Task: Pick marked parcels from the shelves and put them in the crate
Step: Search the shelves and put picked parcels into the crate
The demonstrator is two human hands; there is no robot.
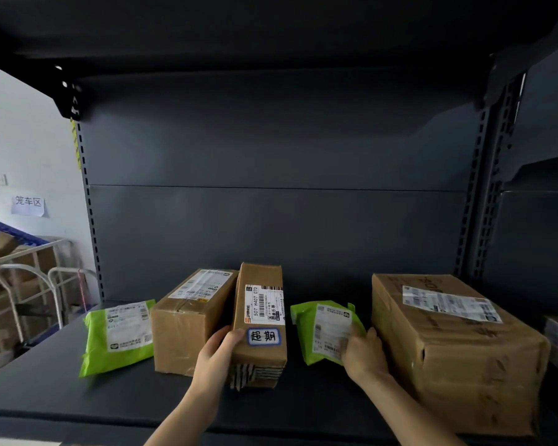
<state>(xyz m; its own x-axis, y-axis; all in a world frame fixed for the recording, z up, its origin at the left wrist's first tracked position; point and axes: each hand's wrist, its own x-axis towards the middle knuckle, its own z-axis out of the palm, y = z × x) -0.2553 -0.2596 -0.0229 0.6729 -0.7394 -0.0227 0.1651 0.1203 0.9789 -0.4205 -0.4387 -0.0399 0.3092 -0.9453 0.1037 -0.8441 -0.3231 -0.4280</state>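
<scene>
Left hand [221, 352]: bare, in the lower centre of the frame; the rounded thumb and the knuckle line show clearly.
Left forearm [181, 413]: bare and slim, reaching from the wrist to the bottom edge, left of centre.
Right hand [364, 355]: bare, lower right of centre; the fingertips are smeared by blur, the thumb outline is clear.
Right forearm [409, 410]: bare and slim, widening toward the bottom edge at lower right.
Worn: cannot tell; only bare hands and forearms are in the frame.
</scene>
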